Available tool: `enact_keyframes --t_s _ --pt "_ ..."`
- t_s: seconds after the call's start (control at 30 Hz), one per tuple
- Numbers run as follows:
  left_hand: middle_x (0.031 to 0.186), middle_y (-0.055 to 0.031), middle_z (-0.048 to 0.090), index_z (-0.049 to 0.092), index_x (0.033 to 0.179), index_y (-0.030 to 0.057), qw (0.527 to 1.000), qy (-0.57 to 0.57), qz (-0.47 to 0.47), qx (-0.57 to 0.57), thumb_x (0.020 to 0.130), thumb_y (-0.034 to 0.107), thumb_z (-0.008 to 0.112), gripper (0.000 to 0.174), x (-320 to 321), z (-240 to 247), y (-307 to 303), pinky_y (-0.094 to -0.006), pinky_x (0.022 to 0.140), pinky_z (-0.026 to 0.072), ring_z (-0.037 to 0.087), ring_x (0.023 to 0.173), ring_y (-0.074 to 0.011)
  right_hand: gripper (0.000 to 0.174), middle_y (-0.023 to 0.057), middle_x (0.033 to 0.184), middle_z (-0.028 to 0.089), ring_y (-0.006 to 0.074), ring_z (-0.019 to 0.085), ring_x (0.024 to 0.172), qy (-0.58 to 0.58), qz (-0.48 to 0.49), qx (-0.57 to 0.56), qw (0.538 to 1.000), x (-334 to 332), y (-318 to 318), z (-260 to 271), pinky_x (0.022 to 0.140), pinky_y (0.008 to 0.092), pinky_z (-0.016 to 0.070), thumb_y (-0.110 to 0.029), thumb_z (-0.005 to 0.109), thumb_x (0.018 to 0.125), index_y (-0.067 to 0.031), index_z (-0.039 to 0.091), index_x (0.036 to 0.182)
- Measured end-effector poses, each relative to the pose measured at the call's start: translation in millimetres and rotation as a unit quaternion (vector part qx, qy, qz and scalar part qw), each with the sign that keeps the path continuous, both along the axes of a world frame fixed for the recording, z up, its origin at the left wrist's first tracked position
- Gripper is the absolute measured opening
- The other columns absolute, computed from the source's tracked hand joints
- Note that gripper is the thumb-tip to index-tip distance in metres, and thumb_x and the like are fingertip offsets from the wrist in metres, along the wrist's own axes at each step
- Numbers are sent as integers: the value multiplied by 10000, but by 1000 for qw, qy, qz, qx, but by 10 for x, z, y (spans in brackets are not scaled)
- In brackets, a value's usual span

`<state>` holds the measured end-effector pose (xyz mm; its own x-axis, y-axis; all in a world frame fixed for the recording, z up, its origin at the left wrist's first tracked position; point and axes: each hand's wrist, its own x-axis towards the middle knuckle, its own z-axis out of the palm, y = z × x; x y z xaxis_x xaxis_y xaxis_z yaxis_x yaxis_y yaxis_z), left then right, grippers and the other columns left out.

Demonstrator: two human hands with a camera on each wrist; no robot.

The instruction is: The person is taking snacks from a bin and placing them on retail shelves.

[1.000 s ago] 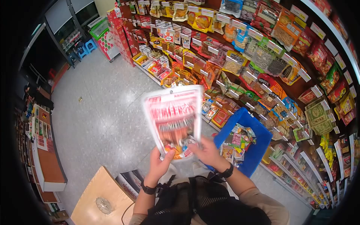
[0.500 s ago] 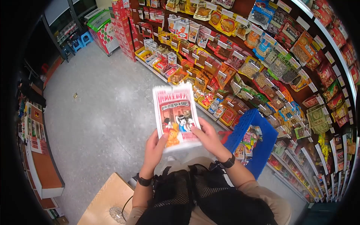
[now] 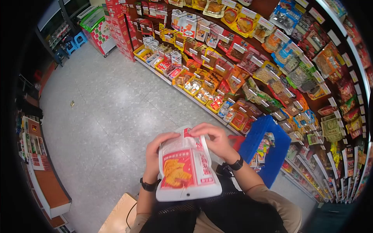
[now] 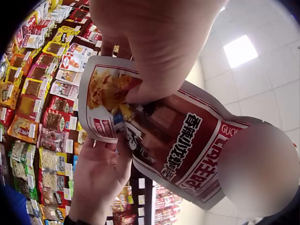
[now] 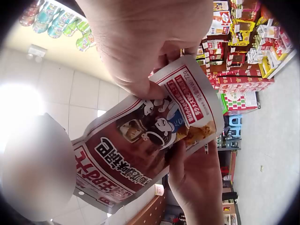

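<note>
A red and white snack pouch is held in front of the body, a picture of golden chips on the side toward the head. Its hang-hole end points at the torso. The left hand grips one corner, and the right hand grips the corner opposite, fingers over the pouch's far end. From below, the left wrist view shows the left thumb pressed on the printed front of the pouch, which carries cartoon figures. In the right wrist view, the right thumb presses near the pouch's edge.
Shelves of hanging snack packets run along the right side. A blue basket holding several packets stands by the right forearm. A wooden tabletop lies at lower left. A brown-topped counter is farther left, and a freezer chest stands at the back.
Both hands have brought the pouch lower and closer to the body and turned it over, so its back and hang-hole end now face the torso. The head view has shifted slightly right.
</note>
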<state>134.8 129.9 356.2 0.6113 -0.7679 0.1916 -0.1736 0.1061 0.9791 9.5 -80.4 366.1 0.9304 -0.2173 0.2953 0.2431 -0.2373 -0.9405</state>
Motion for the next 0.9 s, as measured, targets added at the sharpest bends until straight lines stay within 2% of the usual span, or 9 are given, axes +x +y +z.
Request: enact_keyframes --t_s 0.1,0.13,0.23,0.27,0.4,0.5,0.67,0.77,0.9 --pt "1193 -172 636 437 1378 41 993 120 5 -20 713 156 816 774 333 11 -379 -364 968 460 618 1086 -250 301 102 1118 663 192 628 1035 57 -27 166 984 445 -251 -277 915 337 482 -5 609 868 0 628 1169" --pt "1181 -159 634 329 1436 30 994 102 -34 -4 789 190 777 803 545 -89 -484 -361 971 456 608 1089 -223 361 82 1153 641 145 612 1033 62 8 216 974 583 -378 -366 904 299 484 -22 565 912 20 540 1270" --pt "1194 -117 622 323 1438 16 988 154 -22 -11 877 219 700 706 934 -200 -878 -355 965 455 591 1090 -198 398 65 1166 617 101 585 1052 114 6 202 973 981 -795 -486 893 249 478 -29 529 942 16 476 1334" --pt "1226 -85 600 360 1417 3 995 93 40 -23 949 228 610 576 1019 -198 -1066 -334 948 460 570 1098 -164 415 56 1171 607 81 573 1059 104 11 203 973 1094 -917 -532 887 228 474 -32 509 956 14 446 1364" --pt "1277 -83 573 447 1362 0 985 157 46 56 977 155 565 432 1561 -160 -1774 -299 961 445 542 1141 -136 442 65 1240 576 102 578 1076 62 -14 242 968 1542 -1470 -597 902 262 481 -23 501 959 22 414 1391" --pt "1288 -84 566 444 1365 6 987 149 33 41 974 148 570 435 1799 -157 -2218 -303 976 434 536 1151 -138 447 70 1251 572 110 567 1104 50 -42 224 972 1730 -1868 -612 925 280 474 -17 506 956 23 411 1391" --pt "1241 -61 595 474 1340 33 982 184 -30 21 938 87 565 415 2115 -304 -2670 -297 974 419 556 1120 -135 421 49 1210 598 116 571 1079 52 -69 317 944 1847 -2357 -489 918 285 470 -126 624 938 -19 483 1320" --pt "1212 -60 613 494 1316 30 978 194 -60 37 958 139 570 382 2218 -261 -2998 -294 963 426 561 1111 -131 401 50 1166 627 122 595 1031 37 -115 260 958 1969 -2534 -593 883 291 483 -152 642 929 -29 523 1291" --pt "1159 -57 644 542 1253 19 974 210 -36 78 971 197 586 337 2450 -588 -3455 -283 908 455 584 1055 -111 312 33 1064 671 84 594 978 118 -183 149 965 2115 -2742 -791 856 260 481 -210 636 948 -1 612 1179"
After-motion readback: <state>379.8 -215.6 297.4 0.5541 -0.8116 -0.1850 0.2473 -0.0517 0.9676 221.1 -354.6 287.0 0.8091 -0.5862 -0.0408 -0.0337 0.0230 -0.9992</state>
